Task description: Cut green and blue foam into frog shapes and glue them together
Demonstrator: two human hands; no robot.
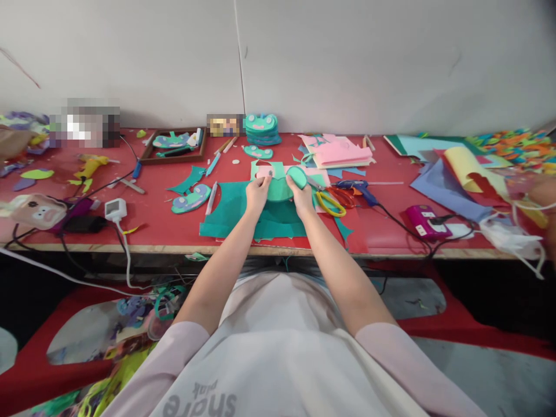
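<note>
Between my two hands is a light green felt piece [278, 190] with rounded lobes, like a frog's head. My left hand [259, 194] pinches its left side; my right hand [301, 196] grips the right side, thumb near a round lobe. Dark green felt sheets [230, 211] lie flat under it on the red table. Yellow-handled scissors [330, 204] and red-handled scissors [345, 197] rest just right of my right hand. A finished frog face [191, 198] and a pale pen [212, 198] are left of my left hand.
Behind stand stacked frog faces [262, 128] and a wooden tray [174, 155]. Pink felt [339, 153] lies back right. A blue glue gun [358, 187] trails its cord to a purple power strip [428, 223]. A yellow glue gun [92, 169] is left. Another person's hand [541, 191] shows far right.
</note>
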